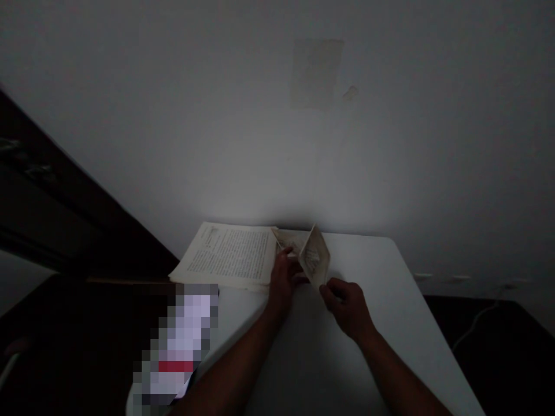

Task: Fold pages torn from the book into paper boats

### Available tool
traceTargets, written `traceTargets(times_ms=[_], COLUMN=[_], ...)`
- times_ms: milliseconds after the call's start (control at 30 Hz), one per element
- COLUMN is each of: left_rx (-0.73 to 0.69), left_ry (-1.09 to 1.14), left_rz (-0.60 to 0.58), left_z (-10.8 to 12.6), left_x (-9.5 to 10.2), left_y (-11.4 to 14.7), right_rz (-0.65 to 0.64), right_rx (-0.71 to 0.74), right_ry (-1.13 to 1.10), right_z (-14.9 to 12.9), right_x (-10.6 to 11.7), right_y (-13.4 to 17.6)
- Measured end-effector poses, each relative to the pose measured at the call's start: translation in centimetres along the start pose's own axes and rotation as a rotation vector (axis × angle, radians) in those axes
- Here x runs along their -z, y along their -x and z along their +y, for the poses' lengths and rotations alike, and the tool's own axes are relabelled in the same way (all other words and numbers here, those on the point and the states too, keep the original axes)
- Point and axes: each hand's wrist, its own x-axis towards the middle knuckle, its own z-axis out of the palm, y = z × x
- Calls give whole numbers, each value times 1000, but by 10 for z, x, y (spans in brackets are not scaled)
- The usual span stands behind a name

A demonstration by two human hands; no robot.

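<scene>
A printed sheet folded into pointed, upright flaps [315,257] stands over the white table, its right part opening like a pocket. With thumb and fingers closed, my right hand [347,305] pinches the lower right corner of this folded paper. My left hand [282,284] is curled around its left part, one finger lying against the printed inside; the paper hides some of the fingertips. Just left of that hand lies an open book or stack of printed pages [232,254], its right edge partly covered by the folded paper.
The white table [373,260] has rounded corners and stands against a pale wall [243,144]. At its front left lies a blurred-out, phone-like device [182,341]. A dark door frame [87,167] rises at left; a thin cable [474,320] hangs at right.
</scene>
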Motion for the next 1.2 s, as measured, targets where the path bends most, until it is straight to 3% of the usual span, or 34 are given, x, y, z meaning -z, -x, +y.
traceTargets(times_ms=[167, 267, 367, 600, 1200], left_rx=[-68, -205, -271, -291, -395], left_ry=[-688, -1048, -1223, -1331, -1482], left_rz=[-101, -132, -146, -191, -78], left_z=[7, 9, 7, 5, -5], left_x=[7, 9, 9, 5, 7], left_y=[-8, -10, -10, -7, -2], right_rz=[274, 332, 338, 275, 84], right_rx=[-120, -180, -198, -234, -308], right_ry=[-65, -112, -100, -74, -216], right_z=[11, 14, 14, 17, 27], right_x=[9, 10, 10, 6, -1], right_y=[-3, -5, -5, -9, -11])
